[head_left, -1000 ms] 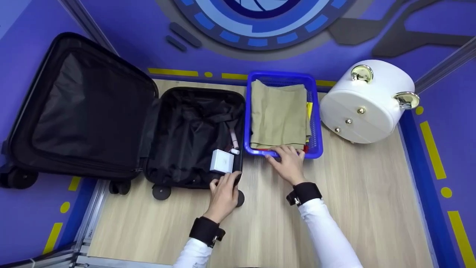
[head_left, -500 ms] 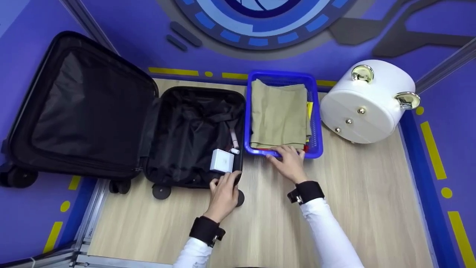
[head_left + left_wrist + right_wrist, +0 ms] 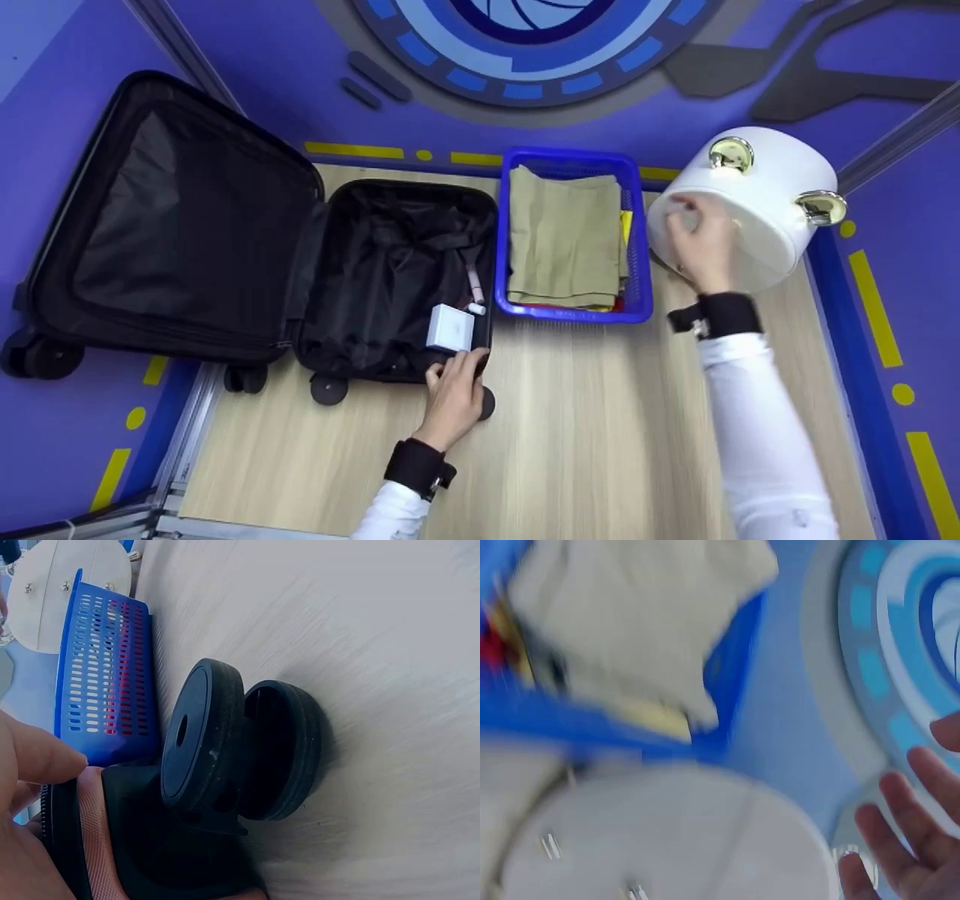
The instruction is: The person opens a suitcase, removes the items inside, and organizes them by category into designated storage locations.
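My left hand (image 3: 450,401) grips the front right rim of an open black suitcase (image 3: 367,277), fingers over the edge. In the left wrist view the thumb lies against the zipper edge, close to a black double wheel (image 3: 202,735). My right hand (image 3: 705,244), blurred, is over the front of a white round cabinet (image 3: 772,172) with gold rings and knobs. Its fingers are spread and hold nothing in the right wrist view. A small white box (image 3: 450,328) and a pink tube (image 3: 474,285) lie inside the suitcase.
Between suitcase and cabinet stands a blue plastic basket (image 3: 636,300) with folded khaki cloth (image 3: 564,240) on top; red and yellow items show at its edges. The suitcase lid (image 3: 187,217) leans open at the left. Blue panels (image 3: 262,90) enclose the wooden tabletop.
My right hand has left the basket's front rim and moved right and up to the white cabinet. The left hand stays on the suitcase rim. The head view has shifted slightly.
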`<action>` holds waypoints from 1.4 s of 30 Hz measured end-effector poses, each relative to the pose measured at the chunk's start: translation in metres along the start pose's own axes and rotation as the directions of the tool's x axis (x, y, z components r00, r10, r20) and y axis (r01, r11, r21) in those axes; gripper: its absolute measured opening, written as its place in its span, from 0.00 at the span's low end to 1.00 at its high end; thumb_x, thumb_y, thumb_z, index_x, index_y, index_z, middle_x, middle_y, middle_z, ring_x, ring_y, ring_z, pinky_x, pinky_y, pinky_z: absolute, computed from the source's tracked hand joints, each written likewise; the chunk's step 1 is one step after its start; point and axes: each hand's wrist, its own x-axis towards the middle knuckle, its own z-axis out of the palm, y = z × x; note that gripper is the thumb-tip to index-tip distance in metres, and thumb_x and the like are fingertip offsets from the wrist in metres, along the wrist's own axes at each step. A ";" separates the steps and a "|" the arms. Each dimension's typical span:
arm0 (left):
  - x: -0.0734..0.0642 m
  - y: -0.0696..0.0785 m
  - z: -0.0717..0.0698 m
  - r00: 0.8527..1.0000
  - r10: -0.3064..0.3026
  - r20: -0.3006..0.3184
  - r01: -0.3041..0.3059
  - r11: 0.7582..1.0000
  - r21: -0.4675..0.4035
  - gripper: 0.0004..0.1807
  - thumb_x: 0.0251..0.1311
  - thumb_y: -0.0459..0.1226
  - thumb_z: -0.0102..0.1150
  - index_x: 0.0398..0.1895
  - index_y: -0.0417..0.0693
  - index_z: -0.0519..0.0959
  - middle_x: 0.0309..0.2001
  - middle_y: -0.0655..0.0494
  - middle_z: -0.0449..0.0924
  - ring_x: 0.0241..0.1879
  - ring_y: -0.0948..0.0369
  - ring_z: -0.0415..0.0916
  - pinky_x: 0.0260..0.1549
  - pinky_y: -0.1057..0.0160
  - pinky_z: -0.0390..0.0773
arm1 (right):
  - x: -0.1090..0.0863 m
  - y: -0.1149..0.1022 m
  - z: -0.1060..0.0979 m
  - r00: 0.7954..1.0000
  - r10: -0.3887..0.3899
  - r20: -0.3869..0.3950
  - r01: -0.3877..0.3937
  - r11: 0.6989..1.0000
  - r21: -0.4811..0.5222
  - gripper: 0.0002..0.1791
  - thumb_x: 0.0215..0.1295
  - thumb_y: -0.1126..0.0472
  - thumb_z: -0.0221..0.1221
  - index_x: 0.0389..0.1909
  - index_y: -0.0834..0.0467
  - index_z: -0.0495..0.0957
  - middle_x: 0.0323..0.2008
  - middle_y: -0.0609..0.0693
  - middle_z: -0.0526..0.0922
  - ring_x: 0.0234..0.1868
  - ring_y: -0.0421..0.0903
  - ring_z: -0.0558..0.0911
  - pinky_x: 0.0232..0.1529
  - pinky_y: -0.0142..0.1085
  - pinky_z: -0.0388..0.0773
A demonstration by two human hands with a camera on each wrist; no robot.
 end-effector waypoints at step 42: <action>0.000 -0.002 -0.004 0.999 -0.016 0.050 0.018 1.000 -0.022 0.28 0.63 0.28 0.62 0.67 0.50 0.73 0.51 0.52 0.79 0.49 0.52 0.76 0.55 0.43 0.61 | -0.034 0.071 -0.134 0.821 0.553 -0.141 -0.570 0.806 -0.158 0.07 0.69 0.49 0.53 0.43 0.43 0.66 0.56 0.51 0.58 0.62 0.55 0.65 0.63 0.46 0.63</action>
